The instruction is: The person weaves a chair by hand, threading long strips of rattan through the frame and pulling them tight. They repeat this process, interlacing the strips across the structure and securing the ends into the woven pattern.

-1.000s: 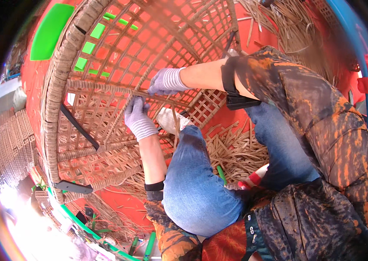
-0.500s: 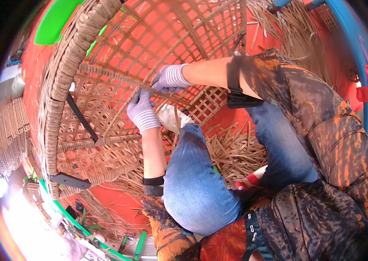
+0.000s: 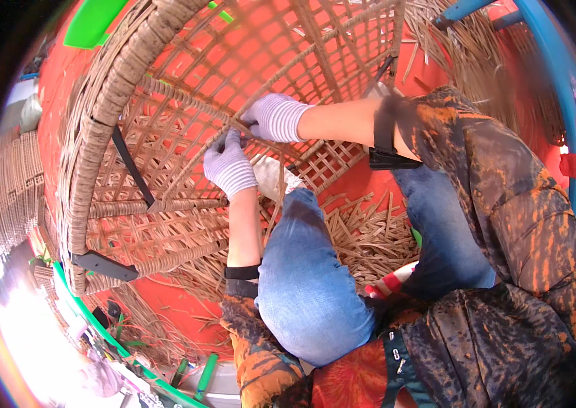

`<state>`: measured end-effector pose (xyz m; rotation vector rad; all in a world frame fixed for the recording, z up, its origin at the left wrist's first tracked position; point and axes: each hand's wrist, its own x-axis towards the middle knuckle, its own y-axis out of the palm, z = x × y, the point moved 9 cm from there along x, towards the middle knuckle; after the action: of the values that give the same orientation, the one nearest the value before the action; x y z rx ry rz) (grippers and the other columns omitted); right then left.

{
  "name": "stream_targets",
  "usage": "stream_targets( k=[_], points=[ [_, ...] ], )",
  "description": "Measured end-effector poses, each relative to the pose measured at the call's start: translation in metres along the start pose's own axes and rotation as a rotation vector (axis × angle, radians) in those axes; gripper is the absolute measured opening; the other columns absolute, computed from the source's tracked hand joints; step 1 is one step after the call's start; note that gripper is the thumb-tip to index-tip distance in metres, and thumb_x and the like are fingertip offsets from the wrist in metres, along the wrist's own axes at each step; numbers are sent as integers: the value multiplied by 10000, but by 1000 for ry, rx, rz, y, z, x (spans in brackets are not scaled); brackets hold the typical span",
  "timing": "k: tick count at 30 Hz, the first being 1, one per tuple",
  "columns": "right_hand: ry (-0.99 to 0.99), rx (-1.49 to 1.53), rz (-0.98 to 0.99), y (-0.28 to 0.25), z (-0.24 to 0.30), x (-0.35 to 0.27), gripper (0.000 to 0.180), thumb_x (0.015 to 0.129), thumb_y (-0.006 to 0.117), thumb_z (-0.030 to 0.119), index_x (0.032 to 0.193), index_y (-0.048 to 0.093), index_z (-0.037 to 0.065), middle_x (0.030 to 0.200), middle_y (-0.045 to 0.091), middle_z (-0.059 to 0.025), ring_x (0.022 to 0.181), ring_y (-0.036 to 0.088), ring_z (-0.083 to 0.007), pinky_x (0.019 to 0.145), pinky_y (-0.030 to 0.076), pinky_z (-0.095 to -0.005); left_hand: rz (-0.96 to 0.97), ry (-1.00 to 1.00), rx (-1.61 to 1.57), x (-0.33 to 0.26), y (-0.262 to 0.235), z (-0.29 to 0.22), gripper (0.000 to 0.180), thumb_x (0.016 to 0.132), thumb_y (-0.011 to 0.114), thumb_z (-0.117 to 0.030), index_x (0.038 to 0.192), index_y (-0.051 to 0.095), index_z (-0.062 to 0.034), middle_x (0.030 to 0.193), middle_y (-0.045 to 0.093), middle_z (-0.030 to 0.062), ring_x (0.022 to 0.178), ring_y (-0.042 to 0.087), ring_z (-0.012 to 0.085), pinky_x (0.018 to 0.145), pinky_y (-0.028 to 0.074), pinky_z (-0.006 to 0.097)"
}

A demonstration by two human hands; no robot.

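Note:
A large brown wicker frame (image 3: 112, 102) leans in front of me, with a thick wrapped rim and an open lattice of flat strips. Both my hands wear pale striped gloves and meet at a rib of this lattice. My left hand (image 3: 231, 165) is closed there, thumb and fingertips pinching at the rib from below. Just to its upper right, my right hand (image 3: 278, 117) curls its fingers onto the same place. Any thin strip between the fingertips is too small to make out. A black strap (image 3: 131, 166) and a black bracket (image 3: 106, 266) are on the frame.
Loose cane strips (image 3: 376, 238) lie heaped on the red floor (image 3: 186, 302) between my legs, with more at the upper right. A blue curved bar (image 3: 567, 88) rises at the right. A green rim (image 3: 91, 326) curves at lower left; woven panels (image 3: 16, 183) stand at far left.
My right hand has shifted slightly right, its fingers more curled and its back turned up. My left hand has moved a little up and right. The view has shifted slightly.

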<state>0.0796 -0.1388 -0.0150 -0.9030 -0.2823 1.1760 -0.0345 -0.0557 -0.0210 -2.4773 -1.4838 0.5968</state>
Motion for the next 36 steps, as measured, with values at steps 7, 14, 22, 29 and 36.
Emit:
stream_targets(
  k=[7,14,22,29,36],
  points=[
    [-248,-2,-108,0,-4,-4,244,888,535,226,1054,657,95,873,661,-158,820,643,-308,777,505,-403,160,-276,-501,0,20,36,168,904,615,-177,991,590,-36,704,528,-8,519,447,87,446,349,209],
    [83,579,97,16,-37,6,307,953,504,283,1123,618,54,868,670,-71,729,637,-144,698,529,-298,421,-480,-820,-2,49,44,164,940,495,-209,902,559,-63,713,572,44,458,399,97,386,252,228],
    [164,596,172,22,-15,-8,294,951,516,249,1163,592,59,829,671,-46,560,613,-123,560,535,-285,486,-601,-699,3,39,60,215,903,466,-206,884,570,-18,694,603,68,386,325,109,374,247,248],
    [129,689,-32,4,-21,-11,301,917,577,224,1188,610,96,772,650,-28,562,578,-95,531,501,-250,647,-745,-712,-2,53,58,203,908,442,-191,907,565,-30,686,583,56,378,315,106,359,240,264],
    [39,923,67,1,-14,-10,191,904,607,206,1021,648,60,744,628,-17,581,560,-79,530,489,-232,606,-722,-552,1,55,62,158,910,418,-147,833,532,-70,613,515,22,376,318,89,348,242,258]
  ],
)
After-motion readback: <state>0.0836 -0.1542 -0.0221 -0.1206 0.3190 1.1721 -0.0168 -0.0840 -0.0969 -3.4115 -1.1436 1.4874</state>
